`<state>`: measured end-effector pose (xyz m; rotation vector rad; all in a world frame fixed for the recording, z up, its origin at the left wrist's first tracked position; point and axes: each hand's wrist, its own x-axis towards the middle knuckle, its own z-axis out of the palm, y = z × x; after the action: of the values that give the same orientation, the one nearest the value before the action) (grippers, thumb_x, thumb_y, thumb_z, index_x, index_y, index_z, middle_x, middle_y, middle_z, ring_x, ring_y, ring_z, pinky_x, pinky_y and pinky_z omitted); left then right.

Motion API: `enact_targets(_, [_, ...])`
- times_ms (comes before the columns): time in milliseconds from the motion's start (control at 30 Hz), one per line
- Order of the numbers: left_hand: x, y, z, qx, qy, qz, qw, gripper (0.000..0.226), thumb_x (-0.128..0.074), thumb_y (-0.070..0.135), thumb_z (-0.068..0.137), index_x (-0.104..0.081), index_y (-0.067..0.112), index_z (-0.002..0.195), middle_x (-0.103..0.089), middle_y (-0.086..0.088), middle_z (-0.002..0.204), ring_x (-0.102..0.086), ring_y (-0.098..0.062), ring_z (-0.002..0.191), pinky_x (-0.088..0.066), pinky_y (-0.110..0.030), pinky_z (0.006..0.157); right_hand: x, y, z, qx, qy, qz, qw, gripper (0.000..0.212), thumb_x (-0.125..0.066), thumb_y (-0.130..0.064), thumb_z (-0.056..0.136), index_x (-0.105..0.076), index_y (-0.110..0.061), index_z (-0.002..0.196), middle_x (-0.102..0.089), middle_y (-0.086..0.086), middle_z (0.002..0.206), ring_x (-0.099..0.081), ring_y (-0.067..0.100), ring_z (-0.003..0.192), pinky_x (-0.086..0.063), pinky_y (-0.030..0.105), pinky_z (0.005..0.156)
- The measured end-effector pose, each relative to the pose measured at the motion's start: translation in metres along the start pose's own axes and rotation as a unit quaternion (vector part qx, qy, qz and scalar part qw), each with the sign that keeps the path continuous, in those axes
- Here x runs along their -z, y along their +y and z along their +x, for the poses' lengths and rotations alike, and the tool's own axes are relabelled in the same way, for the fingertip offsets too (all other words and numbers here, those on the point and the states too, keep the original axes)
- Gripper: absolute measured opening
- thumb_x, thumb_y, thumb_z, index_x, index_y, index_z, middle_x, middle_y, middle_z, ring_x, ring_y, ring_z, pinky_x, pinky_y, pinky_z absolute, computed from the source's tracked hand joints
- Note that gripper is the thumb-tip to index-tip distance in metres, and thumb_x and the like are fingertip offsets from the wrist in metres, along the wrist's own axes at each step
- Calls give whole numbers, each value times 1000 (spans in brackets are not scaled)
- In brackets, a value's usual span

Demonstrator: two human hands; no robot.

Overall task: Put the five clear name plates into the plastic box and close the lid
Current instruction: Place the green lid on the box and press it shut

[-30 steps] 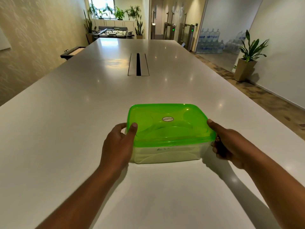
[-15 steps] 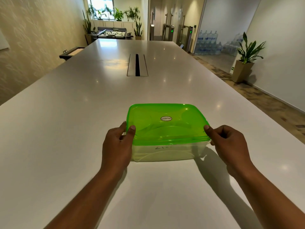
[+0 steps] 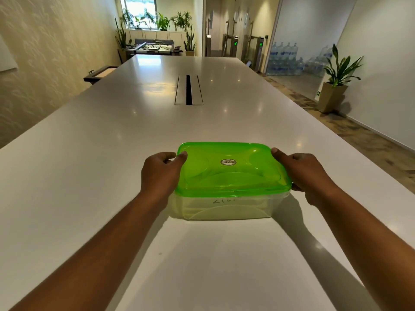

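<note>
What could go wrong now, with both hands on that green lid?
The green lid may seat unevenly: the left hand and right hand grip its sides, thumbs near the far corners, so the near edge might not seal. The plastic box sits on a glossy table; a hard push could slide it.

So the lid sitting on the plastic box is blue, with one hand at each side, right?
Not blue: the head view shows a green lid on the plastic box, with the left hand and the right hand at its sides.
</note>
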<state>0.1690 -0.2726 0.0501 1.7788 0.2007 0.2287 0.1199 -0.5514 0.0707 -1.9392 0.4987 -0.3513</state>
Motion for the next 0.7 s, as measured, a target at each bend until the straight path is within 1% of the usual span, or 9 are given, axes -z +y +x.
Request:
enact_targets(67, [-7, 4, 3, 9, 1, 6, 1000, 47, -76, 38, 82, -71, 8, 117, -70, -10, 104, -67, -29, 99, -53, -43, 93, -7, -4, 8, -13, -6, 21, 1000, 69, -76, -53, 72, -62, 13, 87, -56, 16, 73, -56, 27, 68, -45, 37, 63])
enact_targets(100, [-10, 5, 2, 12, 7, 4, 1000, 48, -76, 37, 82, -70, 7, 118, -69, -9, 101, -66, -29, 99, -53, -43, 92, -11, -3, 11, -12, 3, 20, 1000, 61, -79, -49, 70, -63, 10, 79, -57, 15, 71, -56, 27, 70, -44, 37, 64])
enact_targets(167, [-15, 3, 0, 19, 21, -5, 1000, 48, -76, 34, 83, -68, 8, 122, -67, -7, 99, -66, -29, 97, -53, -40, 90, -18, -1, 12, -12, 36, 17, 999, 45, -84, -42, 66, -58, -6, 58, -57, 9, 62, -57, 27, 68, -44, 38, 65])
enact_targets(233, [-17, 2, -1, 33, 24, -31, 999, 48, -75, 30, 84, -66, 7, 125, -68, -8, 103, -66, -27, 96, -53, -36, 87, -21, 2, 12, -13, 51, 23, 998, 43, -86, -39, 64, -55, -12, 53, -56, 7, 59, -57, 27, 66, -46, 40, 67])
enact_targets(333, [-19, 3, -1, 54, 12, -72, 996, 45, -73, 23, 87, -64, 5, 127, -70, -12, 114, -66, -25, 96, -53, -33, 84, -19, 1, 15, -11, 55, 36, 998, 37, -86, -36, 64, -64, -6, 65, -65, 13, 69, -63, 32, 71, -53, 46, 75])
enact_targets(433, [-20, 3, -2, 76, 6, -95, 993, 44, -73, 21, 87, -63, 5, 128, -69, -13, 118, -67, -29, 103, -54, -43, 94, -18, 0, 16, -14, 57, 49, 997, 39, -87, -32, 65, -69, -1, 79, -70, 21, 83, -66, 34, 77, -54, 50, 77])
enact_targets(567, [-18, 2, 0, 74, 0, -90, 993, 44, -73, 22, 87, -64, 5, 127, -69, -14, 119, -67, -30, 105, -53, -47, 96, -18, 0, 16, -23, 47, 50, 997, 37, -86, -32, 66, -68, -3, 80, -64, 10, 70, -59, 25, 66, -50, 38, 65])
enact_targets(633, [-18, 2, 1, 67, -1, -85, 994, 43, -73, 22, 87, -65, 5, 126, -70, -14, 118, -67, -29, 104, -53, -46, 96, -18, 1, 15, -28, 36, 61, 997, 37, -85, -32, 67, -69, -3, 83, -63, 8, 70, -58, 23, 66, -46, 32, 62])
enact_targets(700, [-17, 1, 2, 64, -2, -81, 995, 42, -73, 23, 87, -66, 5, 125, -70, -13, 118, -67, -28, 103, -54, -45, 95, -18, 4, 14, -42, 24, 82, 995, 36, -83, -32, 70, -68, -3, 86, -64, 10, 76, -59, 24, 69, -45, 32, 63])
